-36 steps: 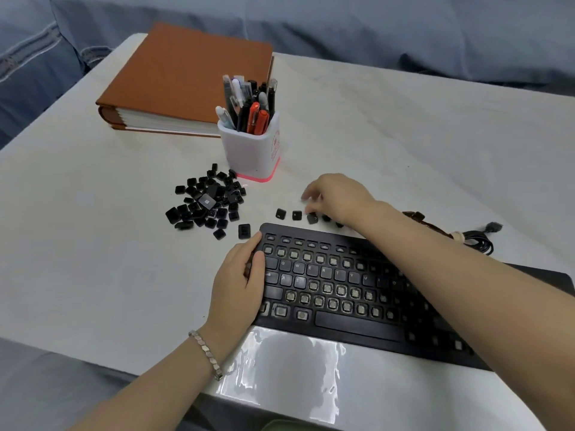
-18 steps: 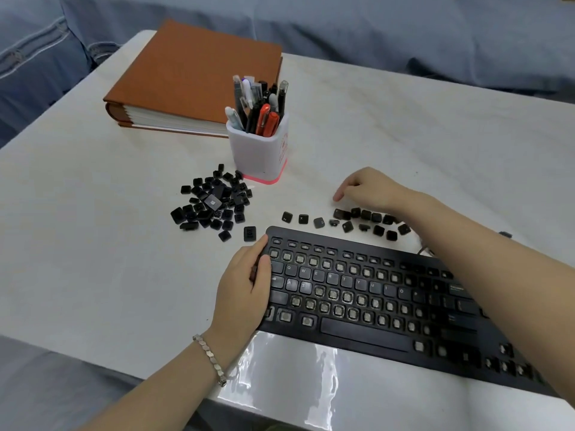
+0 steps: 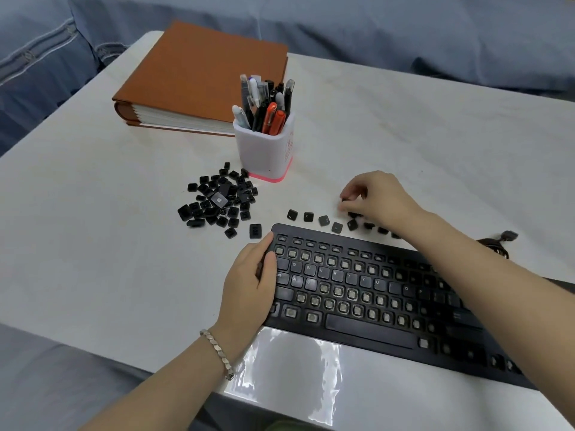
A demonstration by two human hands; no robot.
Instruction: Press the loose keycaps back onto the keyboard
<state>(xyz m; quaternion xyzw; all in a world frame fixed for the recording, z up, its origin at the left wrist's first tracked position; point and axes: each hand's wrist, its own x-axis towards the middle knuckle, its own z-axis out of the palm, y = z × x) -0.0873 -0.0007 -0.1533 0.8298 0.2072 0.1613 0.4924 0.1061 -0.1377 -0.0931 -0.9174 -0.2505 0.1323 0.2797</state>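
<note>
One keyboard (image 3: 357,293) under the left hand (image 3: 245,287), which grips its left end, thumb on the top corner, same as before. One book (image 3: 199,76) and one pen cup (image 3: 264,147) beyond both hands. One heap of keycaps (image 3: 217,200) beyond the left hand. Four keycaps in a row (image 3: 308,217) just left of the right hand (image 3: 379,197), more beneath it. Its fingers (image 3: 351,192) are now curled tighter; can't tell whether they hold a cap.

The keyboard (image 3: 370,332) is black, dotted with pale bare sockets. The keycaps (image 3: 217,200) heaped to its far left are black too. The pen cup (image 3: 264,150) is white with a pink base and holds orange pens (image 3: 273,118). The far binder (image 3: 199,73) is rust-orange, and the table (image 3: 93,228) is white, faintly marbled.
</note>
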